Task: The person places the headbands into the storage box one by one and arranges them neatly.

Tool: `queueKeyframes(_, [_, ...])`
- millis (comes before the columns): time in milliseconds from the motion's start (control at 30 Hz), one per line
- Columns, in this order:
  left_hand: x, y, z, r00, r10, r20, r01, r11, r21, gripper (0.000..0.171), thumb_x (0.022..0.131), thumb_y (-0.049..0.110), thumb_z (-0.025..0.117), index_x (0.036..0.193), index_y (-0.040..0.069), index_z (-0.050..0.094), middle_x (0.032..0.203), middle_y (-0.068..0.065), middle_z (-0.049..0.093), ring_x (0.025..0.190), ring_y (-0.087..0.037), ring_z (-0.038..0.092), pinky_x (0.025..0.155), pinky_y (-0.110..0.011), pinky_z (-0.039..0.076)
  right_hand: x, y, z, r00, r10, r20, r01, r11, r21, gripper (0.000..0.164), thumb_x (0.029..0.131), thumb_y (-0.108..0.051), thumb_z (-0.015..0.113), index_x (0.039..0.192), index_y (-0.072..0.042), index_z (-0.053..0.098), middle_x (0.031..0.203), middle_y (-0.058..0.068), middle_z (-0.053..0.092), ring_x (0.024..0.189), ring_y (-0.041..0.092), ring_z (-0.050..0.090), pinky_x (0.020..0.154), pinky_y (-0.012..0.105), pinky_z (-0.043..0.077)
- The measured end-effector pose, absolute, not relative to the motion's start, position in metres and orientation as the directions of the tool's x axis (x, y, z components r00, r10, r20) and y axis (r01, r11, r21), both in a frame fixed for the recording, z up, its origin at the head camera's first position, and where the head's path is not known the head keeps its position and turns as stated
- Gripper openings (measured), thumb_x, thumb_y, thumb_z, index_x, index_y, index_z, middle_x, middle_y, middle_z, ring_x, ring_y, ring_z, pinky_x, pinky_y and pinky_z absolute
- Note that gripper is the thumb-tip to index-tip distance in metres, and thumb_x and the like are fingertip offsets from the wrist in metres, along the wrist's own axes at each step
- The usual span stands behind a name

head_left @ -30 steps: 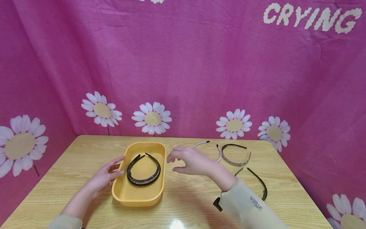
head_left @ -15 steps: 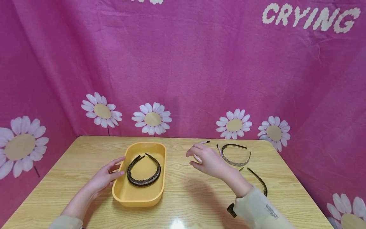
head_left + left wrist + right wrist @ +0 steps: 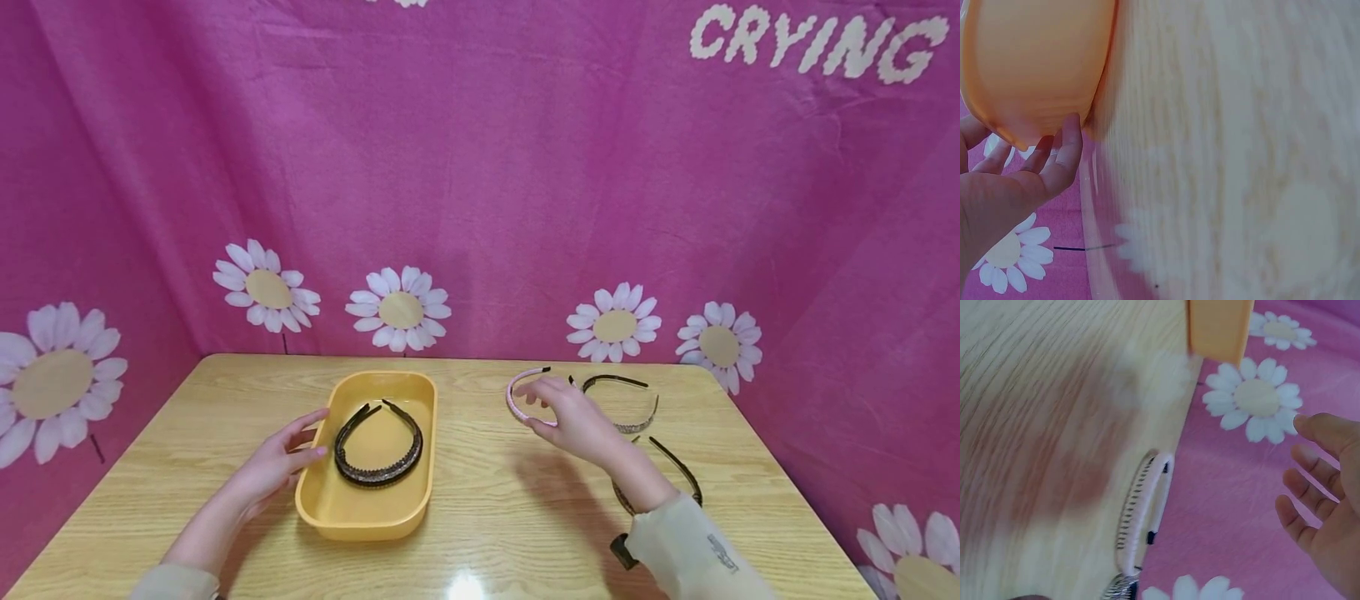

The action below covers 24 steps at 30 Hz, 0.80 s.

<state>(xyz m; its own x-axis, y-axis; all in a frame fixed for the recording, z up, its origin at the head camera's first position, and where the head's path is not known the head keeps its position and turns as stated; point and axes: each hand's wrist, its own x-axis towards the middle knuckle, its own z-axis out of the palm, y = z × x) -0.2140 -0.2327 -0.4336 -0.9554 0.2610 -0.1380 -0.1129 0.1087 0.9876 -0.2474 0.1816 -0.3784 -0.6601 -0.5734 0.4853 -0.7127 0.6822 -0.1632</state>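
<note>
A yellow plastic tray (image 3: 360, 510) stands on the table with several dark headbands (image 3: 375, 477) nested inside it. My left hand (image 3: 266, 468) holds its left edge, thumb and index finger over the rim, other fingers bent against the outer wall (image 3: 1035, 106). My right hand (image 3: 573, 423) hovers over a pink headband (image 3: 512, 402), partly covering it; nothing is in its grasp. From the right wrist, that hand (image 3: 1329, 481) shows loosely bent, spread fingers, apart from the pink headband (image 3: 1134, 512) on the tabletop.
Behind my right hand lies a silver glittery headband (image 3: 635, 427) with dark ends. A dark headband (image 3: 678, 465) lies nearer me, partly behind my right forearm. A pink cloth with daisies (image 3: 487, 183) hangs along the table's back and sides.
My right hand has moved rightward from beside the tray to over the pink headband, uncovering that headband's left curve. The left hand and the tray stay where they were.
</note>
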Motion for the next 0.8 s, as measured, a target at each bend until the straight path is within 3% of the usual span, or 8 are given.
queueKeyframes(300, [-0.214, -0.233, -0.435, -0.957, 0.256, -0.133, -0.106, 0.116, 0.988, 0.065, 0.087, 0.009, 0.053, 0.142, 0.012, 0.018, 0.137, -0.029, 0.024, 0.11, -0.036, 0.047, 0.083, -0.045, 0.049, -0.264, 0.19, -0.399, -0.715, -0.528, 0.457, -0.662, 0.721, -0.203, 0.034, 0.072, -0.012, 0.072, 0.104, -0.014, 0.06, 0.089, -0.001, 0.057, 0.08, 0.016, 0.055, 0.065, 0.026, 0.048])
queueKeyframes(467, [-0.214, -0.233, -0.435, -0.958, 0.255, -0.132, -0.106, 0.113, 0.988, 0.065, 0.087, 0.009, 0.053, 0.142, 0.012, 0.018, 0.137, -0.029, 0.024, 0.11, -0.036, 0.047, 0.084, -0.045, 0.048, -0.273, 0.194, -0.412, -0.754, -0.504, 0.421, -0.627, 0.743, -0.234, 0.033, 0.071, -0.01, 0.072, 0.102, -0.013, 0.061, 0.089, -0.002, 0.058, 0.083, 0.015, 0.053, 0.071, 0.029, 0.047])
queueKeyframes(800, [-0.214, -0.234, -0.436, -0.957, 0.259, -0.134, -0.109, 0.108, 0.988, 0.065, 0.087, 0.009, 0.052, 0.142, 0.012, 0.018, 0.137, -0.029, 0.023, 0.112, -0.035, 0.046, 0.085, -0.044, 0.048, -0.29, 0.202, -0.439, -0.75, -0.522, 0.405, -0.637, 0.734, -0.233, 0.027, 0.072, -0.009, 0.072, 0.096, -0.01, 0.063, 0.083, 0.001, 0.059, 0.08, 0.015, 0.053, 0.069, 0.029, 0.047])
